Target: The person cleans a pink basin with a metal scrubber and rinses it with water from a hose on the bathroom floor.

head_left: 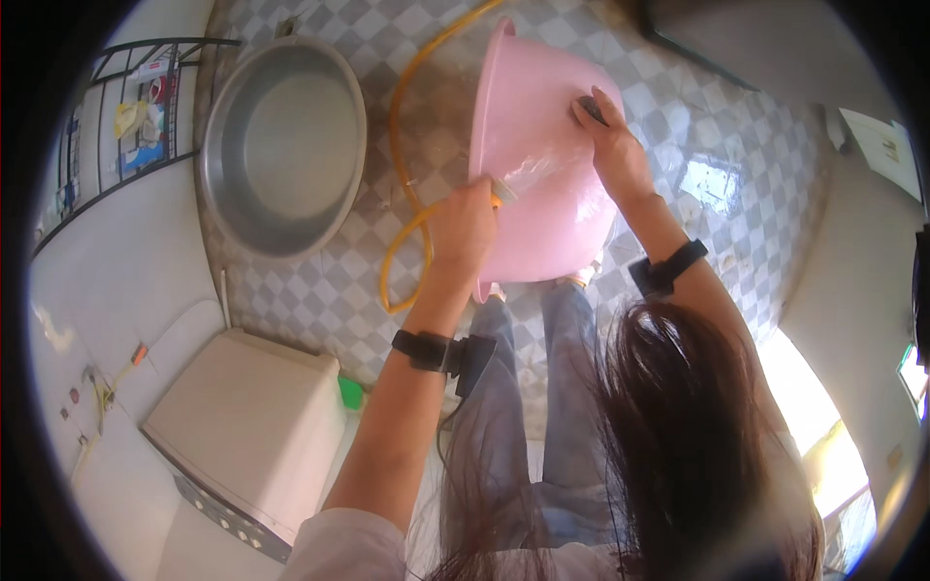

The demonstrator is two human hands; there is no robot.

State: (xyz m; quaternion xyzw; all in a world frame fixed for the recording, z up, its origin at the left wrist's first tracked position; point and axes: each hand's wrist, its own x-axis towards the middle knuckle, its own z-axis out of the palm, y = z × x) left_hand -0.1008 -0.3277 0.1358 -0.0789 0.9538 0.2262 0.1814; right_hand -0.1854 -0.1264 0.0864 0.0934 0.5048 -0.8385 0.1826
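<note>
A large pink plastic tub is tipped onto its side on the floor in front of my feet, its rim facing left and its outer wall wet and shiny. My left hand is closed round a yellow hose near its end, beside the tub's rim. Water glistens on the pink wall just past the hose end. Against the tub's far right wall, my right hand is closed on a small dark scrubber; its exact kind is mostly hidden by the fingers.
A wide metal basin stands at the far left. Near left is a pale washing machine with a green thing beside it. A black wire rack hangs on the left wall. The checkered tile floor is wet.
</note>
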